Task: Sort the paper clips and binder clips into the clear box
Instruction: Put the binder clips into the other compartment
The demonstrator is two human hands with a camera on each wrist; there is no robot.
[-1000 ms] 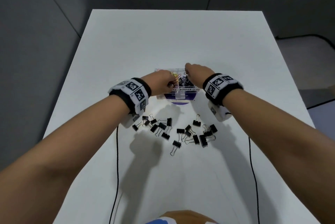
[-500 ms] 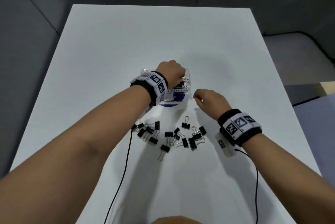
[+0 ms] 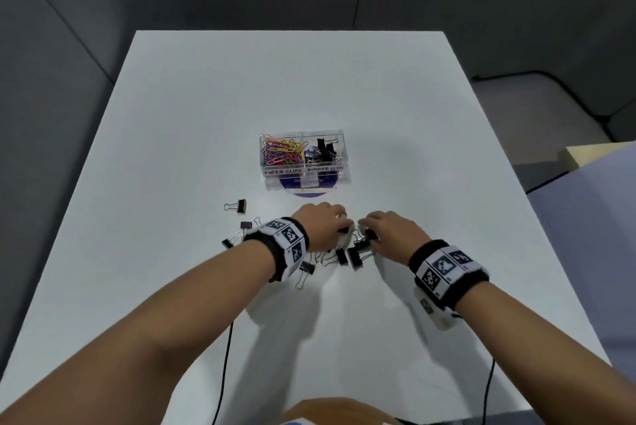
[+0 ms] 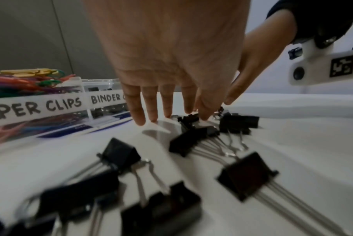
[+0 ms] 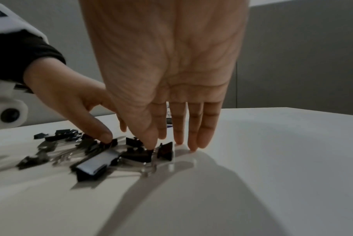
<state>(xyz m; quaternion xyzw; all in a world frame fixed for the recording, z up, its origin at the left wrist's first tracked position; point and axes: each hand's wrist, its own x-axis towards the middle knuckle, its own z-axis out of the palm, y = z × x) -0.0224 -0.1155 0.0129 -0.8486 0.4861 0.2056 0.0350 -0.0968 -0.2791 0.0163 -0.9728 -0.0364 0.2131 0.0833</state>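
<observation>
Just short of the clear box (image 3: pixel 306 163), both hands — left hand (image 3: pixel 323 228), right hand (image 3: pixel 389 232) — reach straight-fingered into loose binder clips (image 3: pixel 354 257) on the surface, nothing yet gripped — next, pinching one and lifting it into the box's right compartment.

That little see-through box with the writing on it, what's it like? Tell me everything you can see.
The clear box looks like transparent plastic, open-topped, with a wall splitting it in two. White strips on the front read PAPER CLIPS and BINDER CLIPS. The left half holds colourful paper clips, the right half a few black binder clips. It stands upright on the white table, over something blue, beyond both hands. Neither hand touches it.
</observation>
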